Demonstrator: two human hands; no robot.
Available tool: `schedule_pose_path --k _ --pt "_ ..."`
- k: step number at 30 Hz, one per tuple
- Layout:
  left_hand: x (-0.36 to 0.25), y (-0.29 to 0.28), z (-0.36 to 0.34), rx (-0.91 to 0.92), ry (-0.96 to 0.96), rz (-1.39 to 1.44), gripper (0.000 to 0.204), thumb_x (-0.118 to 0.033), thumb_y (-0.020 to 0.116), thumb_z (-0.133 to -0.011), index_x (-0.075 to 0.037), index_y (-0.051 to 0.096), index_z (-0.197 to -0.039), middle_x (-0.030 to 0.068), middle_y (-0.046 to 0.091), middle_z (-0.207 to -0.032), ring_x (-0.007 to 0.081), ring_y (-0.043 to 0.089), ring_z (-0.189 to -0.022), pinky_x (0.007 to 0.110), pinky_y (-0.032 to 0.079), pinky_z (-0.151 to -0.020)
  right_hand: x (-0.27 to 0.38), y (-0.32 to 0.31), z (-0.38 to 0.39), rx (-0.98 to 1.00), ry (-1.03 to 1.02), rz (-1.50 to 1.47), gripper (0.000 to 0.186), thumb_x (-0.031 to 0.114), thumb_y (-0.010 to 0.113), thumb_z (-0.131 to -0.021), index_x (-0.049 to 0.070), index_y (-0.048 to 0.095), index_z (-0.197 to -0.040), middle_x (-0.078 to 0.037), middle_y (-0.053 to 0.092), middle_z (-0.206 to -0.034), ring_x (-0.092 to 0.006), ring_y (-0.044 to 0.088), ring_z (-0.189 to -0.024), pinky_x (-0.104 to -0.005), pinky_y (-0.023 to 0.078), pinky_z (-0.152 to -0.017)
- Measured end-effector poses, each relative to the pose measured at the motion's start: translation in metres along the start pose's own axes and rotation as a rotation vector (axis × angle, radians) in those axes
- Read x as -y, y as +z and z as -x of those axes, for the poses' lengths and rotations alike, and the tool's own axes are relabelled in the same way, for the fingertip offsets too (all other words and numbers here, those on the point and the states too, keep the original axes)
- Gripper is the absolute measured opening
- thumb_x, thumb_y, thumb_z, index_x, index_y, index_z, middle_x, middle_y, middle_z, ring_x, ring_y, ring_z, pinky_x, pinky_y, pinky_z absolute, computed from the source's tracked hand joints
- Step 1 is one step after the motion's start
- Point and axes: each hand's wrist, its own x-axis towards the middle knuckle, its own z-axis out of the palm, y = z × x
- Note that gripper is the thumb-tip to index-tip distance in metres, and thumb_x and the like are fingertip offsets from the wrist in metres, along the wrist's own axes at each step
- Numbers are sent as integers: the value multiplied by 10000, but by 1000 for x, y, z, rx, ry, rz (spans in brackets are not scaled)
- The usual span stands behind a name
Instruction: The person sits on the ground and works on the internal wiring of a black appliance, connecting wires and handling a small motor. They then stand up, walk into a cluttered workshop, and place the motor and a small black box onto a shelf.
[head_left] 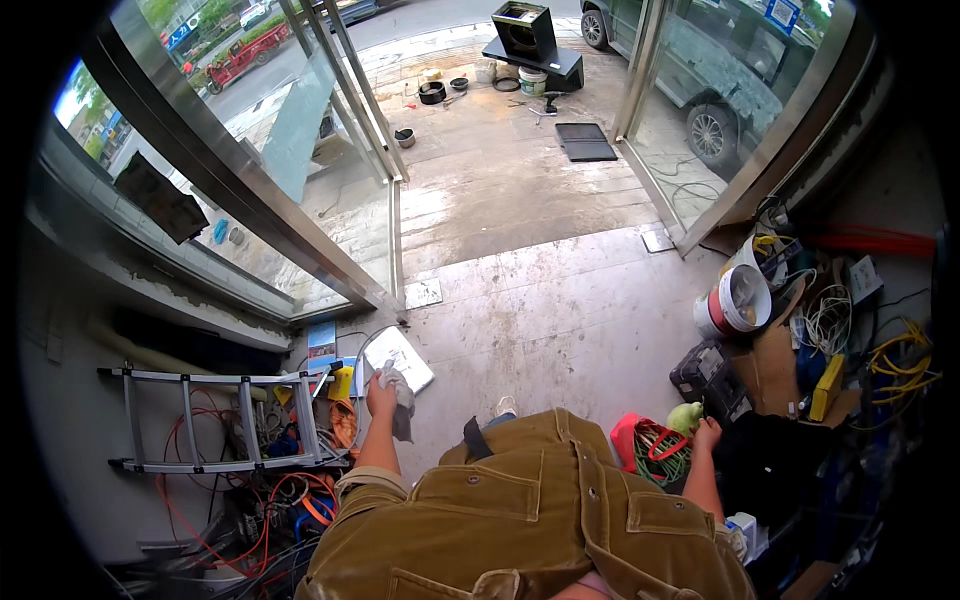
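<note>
My left hand point(381, 396) is closed around a crumpled grey cloth or glove point(400, 404), whose loose end hangs down beside my thumb. Below it lies a white flat box or board point(399, 359) on the floor. On the other side, my right hand point(707, 433) has its fingers curled, right against a pale green rounded vegetable point(685, 417). What those fingers grip is hidden. Beside that hand is a red bag point(625, 440) with long green beans point(662, 452) in it.
A silver ladder point(220, 422) lies at left over tangled cables and hoses. Buckets point(742, 298), a black case point(708, 378) and wires crowd the right. Open glass doors point(640, 100) frame the way out. Outside are black cabinet-like parts point(525, 45), a drill point(551, 102) and parked vehicles.
</note>
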Motion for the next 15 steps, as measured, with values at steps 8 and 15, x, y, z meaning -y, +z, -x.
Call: schedule_pose_path --k 8,15 --pt "-97 30 -87 28 -1 13 480 -214 628 -759 -124 490 -1210 178 592 -1097 350 560 -1016 387 431 -878 76 98 -53 56 -28 113 405 75 525 -829 32 462 -1227 -85 571 -1048 -170 600 -609 -255 388 -424" --pt "-94 91 -102 22 -234 -52 481 -226 653 -732 -82 521 -1172 184 591 -1094 341 549 -1040 373 421 -899 129 161 -227 43 -107 221 343 76 514 -836 53 475 -1175 -50 565 -983 -157 591 -598 -262 389 -421"
